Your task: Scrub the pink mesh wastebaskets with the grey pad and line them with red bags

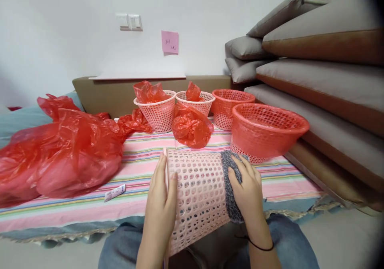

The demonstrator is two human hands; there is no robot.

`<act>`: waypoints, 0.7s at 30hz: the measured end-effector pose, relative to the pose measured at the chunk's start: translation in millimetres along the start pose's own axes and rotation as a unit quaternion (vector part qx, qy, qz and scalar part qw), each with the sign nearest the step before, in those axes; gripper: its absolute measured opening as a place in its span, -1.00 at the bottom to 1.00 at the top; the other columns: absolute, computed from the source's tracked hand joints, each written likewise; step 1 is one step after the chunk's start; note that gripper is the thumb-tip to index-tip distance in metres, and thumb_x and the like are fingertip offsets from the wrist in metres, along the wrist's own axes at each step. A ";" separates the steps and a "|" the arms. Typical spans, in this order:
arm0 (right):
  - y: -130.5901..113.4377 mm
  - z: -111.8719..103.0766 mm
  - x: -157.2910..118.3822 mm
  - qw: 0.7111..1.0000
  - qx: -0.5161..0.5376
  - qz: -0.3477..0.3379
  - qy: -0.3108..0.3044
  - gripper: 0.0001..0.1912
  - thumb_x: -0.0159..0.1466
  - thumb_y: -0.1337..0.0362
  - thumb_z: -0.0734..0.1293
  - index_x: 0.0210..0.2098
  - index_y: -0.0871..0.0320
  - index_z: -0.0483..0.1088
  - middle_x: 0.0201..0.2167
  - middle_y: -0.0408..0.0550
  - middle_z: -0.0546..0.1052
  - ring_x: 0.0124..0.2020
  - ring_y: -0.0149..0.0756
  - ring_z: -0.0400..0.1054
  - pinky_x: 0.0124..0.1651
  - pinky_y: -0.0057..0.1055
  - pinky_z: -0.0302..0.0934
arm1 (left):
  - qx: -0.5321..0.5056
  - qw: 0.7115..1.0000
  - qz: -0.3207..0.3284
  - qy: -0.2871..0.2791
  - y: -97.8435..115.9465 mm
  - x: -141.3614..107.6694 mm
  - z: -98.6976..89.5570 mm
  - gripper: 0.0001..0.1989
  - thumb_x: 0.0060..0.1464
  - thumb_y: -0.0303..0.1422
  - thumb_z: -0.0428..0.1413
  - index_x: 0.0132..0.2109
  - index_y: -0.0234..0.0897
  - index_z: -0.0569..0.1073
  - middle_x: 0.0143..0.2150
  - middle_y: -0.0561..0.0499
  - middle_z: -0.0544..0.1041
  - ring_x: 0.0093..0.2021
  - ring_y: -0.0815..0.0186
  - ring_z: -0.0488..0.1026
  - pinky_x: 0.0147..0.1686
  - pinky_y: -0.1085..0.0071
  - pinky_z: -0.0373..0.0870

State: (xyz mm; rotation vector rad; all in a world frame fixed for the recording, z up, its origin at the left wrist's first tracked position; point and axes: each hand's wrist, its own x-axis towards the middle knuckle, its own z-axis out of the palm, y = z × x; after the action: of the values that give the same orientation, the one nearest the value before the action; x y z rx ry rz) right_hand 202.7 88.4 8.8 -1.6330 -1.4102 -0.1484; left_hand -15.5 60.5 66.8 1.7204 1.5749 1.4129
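**Both hands on a pink basket laid over the lap**

A pink mesh basket (pixel 198 197) lies on its side across the person's knees, just in front of the bed edge, its rim toward the left and its base toward the right. The left hand (pixel 160 205) is flat and open against the rim end, fingers stretched up along the mesh, thumb on the front wall; it steadies the basket rather than gripping it. The right hand (pixel 247 191) presses a grey cloth (pixel 231 181) against the base end, fingers curled loosely over the cloth, not clenched. A black band sits on that wrist.

Beyond the hands, a striped sheet (pixel 144 161) covers the bed. A small white tube (pixel 115 192) lies on it, near the left hand. To the left sits a big heap of red plastic bags (pixel 60 153). Just past the right hand stands a red-lined basket (pixel 267 131), and another bag (pixel 192 129) lies in the middle. Farther back three more baskets (pixel 195 103) stand in a row, two with red bags in them. Grey cushions (pixel 315 61) are stacked at the right, and a pink note (pixel 169 42) is stuck on the wall.
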 end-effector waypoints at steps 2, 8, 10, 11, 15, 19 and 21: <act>-9.2 -2.0 -2.9 1.000 -0.002 -0.006 0.000 -0.54 0.37 0.11 0.13 0.11 0.14 0.43 0.17 0.10 0.45 0.23 0.00 0.25 0.27 0.13 0.10 | -0.001 1.000 0.029 -0.007 -0.9 3.7 1.4 -0.47 0.34 -0.17 -0.11 0.38 -0.18 0.19 0.43 -0.07 0.19 0.42 0.17 0.10 0.40 0.06 -0.01; -91.1 -4.6 -27.5 0.988 0.057 -0.118 -0.081 -0.54 0.32 0.22 0.23 0.21 -0.06 0.35 0.30 -0.11 0.32 0.28 0.06 0.13 0.25 0.16 0.11 | 0.001 0.999 0.052 -0.003 -7.7 -2.1 -2.5 -0.48 0.36 -0.19 -0.16 0.39 -0.15 0.18 0.43 -0.01 0.20 0.42 0.21 0.10 0.41 0.11 -0.01; -114.4 -3.7 -35.1 0.980 0.085 -0.151 -0.099 -0.51 0.31 0.26 0.24 0.23 -0.09 0.33 0.32 -0.15 0.28 0.30 0.05 0.08 0.25 0.13 0.13 | -0.037 0.999 0.013 -0.008 -10.1 -4.9 -4.8 -0.48 0.36 -0.16 -0.15 0.40 -0.12 0.17 0.45 0.02 0.16 0.43 0.21 0.08 0.41 0.12 -0.01; -119.6 -3.0 -36.7 0.977 0.094 -0.159 -0.104 -0.50 0.30 0.27 0.24 0.23 -0.09 0.32 0.33 -0.15 0.28 0.30 0.04 0.09 0.25 0.11 0.13 | -0.060 0.998 -0.005 -0.010 -11.0 -6.5 -5.9 -0.47 0.35 -0.15 -0.13 0.40 -0.10 0.17 0.46 0.03 0.15 0.44 0.21 0.06 0.41 0.13 -0.01; -89.8 0.0 -25.6 0.985 0.075 -0.125 -0.094 -0.54 0.33 0.22 0.22 0.21 -0.01 0.35 0.28 -0.08 0.36 0.26 0.00 0.18 0.28 0.09 0.09 | -0.103 0.994 -0.049 -0.002 -11.6 -14.8 -7.9 -0.47 0.32 -0.11 -0.06 0.37 -0.05 0.22 0.45 0.07 0.16 0.45 0.19 0.04 0.42 0.16 -0.03; -19.3 -2.9 -7.1 0.999 0.027 -0.023 -0.025 -0.55 0.36 0.10 0.17 0.15 0.08 0.41 0.19 0.02 0.45 0.23 -0.01 0.25 0.27 0.08 0.10 | -0.119 0.991 -0.059 0.011 -12.4 -25.8 -6.1 -0.48 0.31 -0.11 -0.04 0.36 0.00 0.23 0.44 0.10 0.17 0.45 0.20 0.02 0.43 0.15 -0.09; 2.2 -6.6 -5.6 1.000 0.016 0.016 0.005 -0.53 0.36 0.06 0.14 0.13 0.10 0.42 0.17 0.06 0.46 0.22 0.00 0.27 0.25 0.09 0.13 | -0.124 0.991 -0.051 0.014 -14.6 -32.3 -5.6 -0.49 0.31 -0.12 -0.03 0.36 0.02 0.23 0.44 0.11 0.17 0.45 0.20 0.02 0.43 0.15 -0.11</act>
State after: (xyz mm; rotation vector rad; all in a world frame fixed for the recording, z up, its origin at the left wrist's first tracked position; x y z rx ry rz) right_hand 205.7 80.0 7.7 -1.6247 -1.3718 -0.1148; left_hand -22.5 33.5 44.3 1.4615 1.4132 1.5157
